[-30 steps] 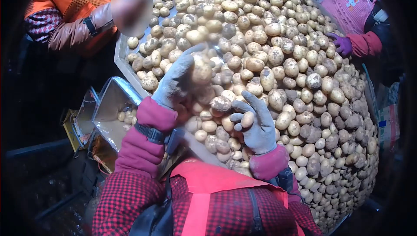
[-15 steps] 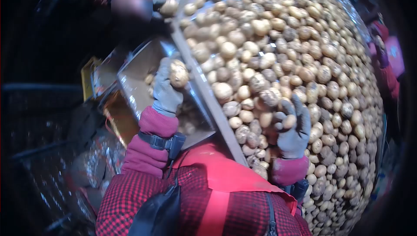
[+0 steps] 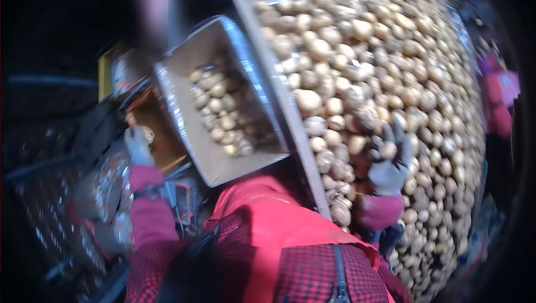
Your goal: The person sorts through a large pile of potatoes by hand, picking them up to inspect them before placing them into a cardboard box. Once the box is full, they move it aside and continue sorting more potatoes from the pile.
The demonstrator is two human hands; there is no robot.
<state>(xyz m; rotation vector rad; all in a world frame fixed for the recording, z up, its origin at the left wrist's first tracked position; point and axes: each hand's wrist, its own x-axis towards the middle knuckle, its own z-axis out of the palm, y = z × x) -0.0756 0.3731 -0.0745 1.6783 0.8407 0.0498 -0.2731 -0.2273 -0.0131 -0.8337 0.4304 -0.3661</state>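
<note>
In the head view, the right hand point(image 3: 389, 169), fingers partly curled, holds a small potato point(image 3: 388, 150) at the potato pile point(image 3: 430, 102); blur obscures its long axis. The left hand point(image 3: 138, 148), grip unclear, is beside a pale round object point(image 3: 148, 134) at the brown box point(image 3: 162, 135).

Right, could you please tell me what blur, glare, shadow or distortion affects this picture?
Head view: motion blur smears the left hand and softens the potatoes; whitish glare streaks the shiny edges of the box; deep shadow swallows detail at far left; the corners fall to black, and the heap's right side looks bowed, probably from a wide lens.
</note>
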